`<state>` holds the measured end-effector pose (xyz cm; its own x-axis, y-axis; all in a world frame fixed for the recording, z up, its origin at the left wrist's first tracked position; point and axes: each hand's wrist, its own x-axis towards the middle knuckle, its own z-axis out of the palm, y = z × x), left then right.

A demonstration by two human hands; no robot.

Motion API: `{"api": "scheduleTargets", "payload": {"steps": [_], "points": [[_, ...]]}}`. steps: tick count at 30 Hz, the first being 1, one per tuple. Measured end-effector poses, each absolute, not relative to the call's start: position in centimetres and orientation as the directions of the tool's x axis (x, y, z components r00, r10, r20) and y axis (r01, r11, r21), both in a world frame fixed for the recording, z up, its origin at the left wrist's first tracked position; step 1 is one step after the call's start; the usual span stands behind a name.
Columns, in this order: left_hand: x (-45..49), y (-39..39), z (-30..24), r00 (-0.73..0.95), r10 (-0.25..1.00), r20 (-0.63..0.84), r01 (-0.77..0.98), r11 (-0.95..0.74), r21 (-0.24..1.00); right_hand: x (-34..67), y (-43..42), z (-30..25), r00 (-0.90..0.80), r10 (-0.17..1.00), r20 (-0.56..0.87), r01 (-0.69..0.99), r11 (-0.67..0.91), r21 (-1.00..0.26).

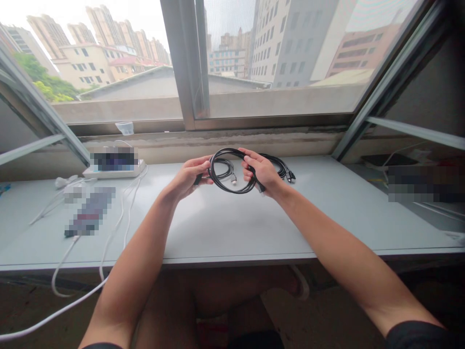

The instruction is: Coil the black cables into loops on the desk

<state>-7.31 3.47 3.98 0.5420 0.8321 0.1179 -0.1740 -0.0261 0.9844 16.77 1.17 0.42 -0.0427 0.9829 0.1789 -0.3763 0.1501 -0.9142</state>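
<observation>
Between my hands, above the table, a black cable is looped into a round coil. My left hand grips the coil's left side, thumb on top, with a dark end piece showing by the fingers. On the right side, the fingers of my right hand are wrapped round the strands, and a dark end sticks out below them. Behind the coil lies another black cable, its grey-white plug visible through the loop. A further coiled black cable with dark plugs rests just beyond my right hand.
The pale table runs along a window. At left stand a white power strip, white cords trailing over the front edge, and a blurred flat object. A clear cup is on the sill. Metal frames slant at both sides.
</observation>
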Motion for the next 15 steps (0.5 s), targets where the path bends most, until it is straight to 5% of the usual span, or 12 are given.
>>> {"api": "scheduleTargets", "payload": {"steps": [7,15], "points": [[-6.4,4.6,2.2,0.23,0.952,0.205,-0.037,-0.202,0.979,16.5,1.4,-0.2,0.024,0.966,0.258,-0.256,0.256,-0.932],[-5.1,3.4,1.7,0.362,0.907,0.213,0.062,-0.251,0.966,15.7,0.9,-0.2,-0.059,0.974,0.217,-0.242,0.197,-0.95]]}}
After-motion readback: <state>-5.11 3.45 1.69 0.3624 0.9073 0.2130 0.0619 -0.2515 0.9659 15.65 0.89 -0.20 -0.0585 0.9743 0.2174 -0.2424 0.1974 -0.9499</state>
